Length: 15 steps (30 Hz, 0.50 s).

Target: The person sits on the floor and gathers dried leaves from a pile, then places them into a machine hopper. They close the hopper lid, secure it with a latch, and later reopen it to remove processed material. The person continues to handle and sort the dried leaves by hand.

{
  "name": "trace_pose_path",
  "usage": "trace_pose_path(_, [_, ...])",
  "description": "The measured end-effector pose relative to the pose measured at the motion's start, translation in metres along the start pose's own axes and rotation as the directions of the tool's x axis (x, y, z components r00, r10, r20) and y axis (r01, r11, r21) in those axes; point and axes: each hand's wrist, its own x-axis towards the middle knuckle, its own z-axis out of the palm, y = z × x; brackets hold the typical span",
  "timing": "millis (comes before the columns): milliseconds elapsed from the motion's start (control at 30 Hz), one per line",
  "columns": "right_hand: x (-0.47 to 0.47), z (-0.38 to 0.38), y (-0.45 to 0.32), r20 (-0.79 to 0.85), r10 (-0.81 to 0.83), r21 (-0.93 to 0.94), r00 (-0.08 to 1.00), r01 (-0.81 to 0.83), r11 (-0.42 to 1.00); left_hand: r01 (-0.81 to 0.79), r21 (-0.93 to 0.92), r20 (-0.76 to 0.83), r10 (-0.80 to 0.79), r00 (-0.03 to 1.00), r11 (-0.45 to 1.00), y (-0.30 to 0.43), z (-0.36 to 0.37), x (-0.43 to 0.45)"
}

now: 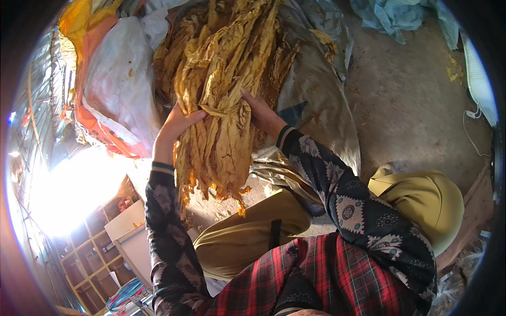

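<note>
A thick bundle of dried yellow-brown leaves [225,146], which look like cured tobacco, hangs lengthwise before me with its ragged ends towards my lap. My left hand [180,124] grips its left side, thumb lying on top and the other fingers hidden beneath. On the right side my right hand [261,110] holds the bundle, its thumb at the edge and its fingers mostly out of sight. Darker brown leaves [164,67] lie under and around the bundle, on a grey-brown plastic sheet [312,94].
At the left stands a whitish plastic sack [120,79] beside orange sheeting [81,102]. A wooden compartment rack [89,264] is at the lower left, near strong glare. Bare floor [399,102] extends right, with pale blue plastic [395,17] above. A white appliance with a cord [478,79] edges the right.
</note>
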Motion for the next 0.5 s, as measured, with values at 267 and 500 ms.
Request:
trace_pose_path(267, [-0.077, 0.093, -0.028, -0.369, -0.396, -0.206, 0.841, 0.341, 0.917, -0.078, -0.158, 0.084, 0.092, 0.992, 0.984, 0.013, -0.019, -0.015])
trace_pose_path(500, [-0.11, 0.003, -0.076, -0.683, -0.419, -0.582, 0.598, -0.099, 0.807, 0.193, 0.479, -0.025, -0.206, 0.978, 0.856, -0.007, 0.09, 0.09])
